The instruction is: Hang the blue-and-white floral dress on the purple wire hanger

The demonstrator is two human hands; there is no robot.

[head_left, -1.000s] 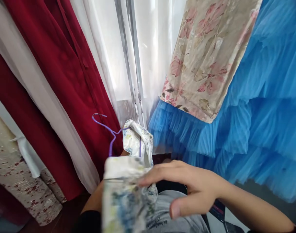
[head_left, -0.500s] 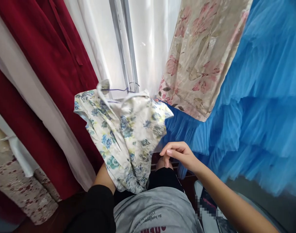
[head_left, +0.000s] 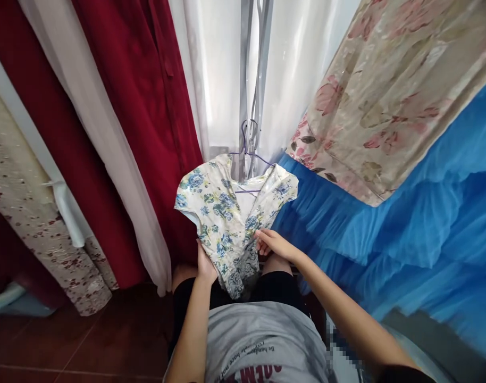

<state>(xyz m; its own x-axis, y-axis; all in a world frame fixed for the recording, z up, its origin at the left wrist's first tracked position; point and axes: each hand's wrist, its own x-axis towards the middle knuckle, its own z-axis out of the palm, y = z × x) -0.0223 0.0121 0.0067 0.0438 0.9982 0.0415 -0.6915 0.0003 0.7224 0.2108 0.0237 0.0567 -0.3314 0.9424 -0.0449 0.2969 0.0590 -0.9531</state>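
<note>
A small white top with blue flowers [head_left: 232,213] hangs on a purple wire hanger [head_left: 249,149] in front of the window frame. My left hand [head_left: 206,263] is under its lower left edge and touches the cloth; most of its fingers are hidden behind it. My right hand [head_left: 271,242] pinches the top's right side at waist height, fingers closed on the fabric.
Red garments [head_left: 147,106] and a white sheer strip [head_left: 95,143] hang at the left. A beige dress with pink flowers [head_left: 386,101] and a blue tulle skirt [head_left: 386,239] hang at the right. Below lies a dark wooden floor [head_left: 87,340].
The flowered top went from bunched in my hands to hanging spread out on its hanger by the window. Both hands have moved onto its lower sides.
</note>
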